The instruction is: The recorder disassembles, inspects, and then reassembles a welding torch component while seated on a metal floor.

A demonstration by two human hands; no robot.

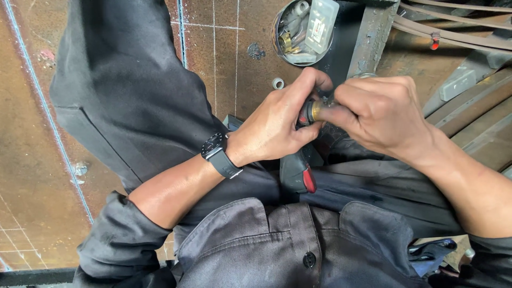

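1. A worker in grey overalls fits a brass-tipped nozzle (314, 111) to the head of a black-and-red torch handle (297, 173), both hands meeting just above the lap.
2. The left hand (277, 125) is wrapped tight around the torch neck, thumb pressing below the brass piece and fingers curled over the top; a black wristwatch (220, 153) sits on the bent wrist.
3. The right hand (381, 112) comes in from the opposite side, fingertips pinched shut on the brass end; the exact contact is hidden by the knuckles.
4. Judged from the grip, the work goes best with the left hand holding the neck steady while the right turns the piece squarely, avoiding cross-threading.
5. Just beyond the grip, a round tin of spare parts (301, 32) rests on the rusty steel plate (32, 160), a small white ring (278, 83) beside it.
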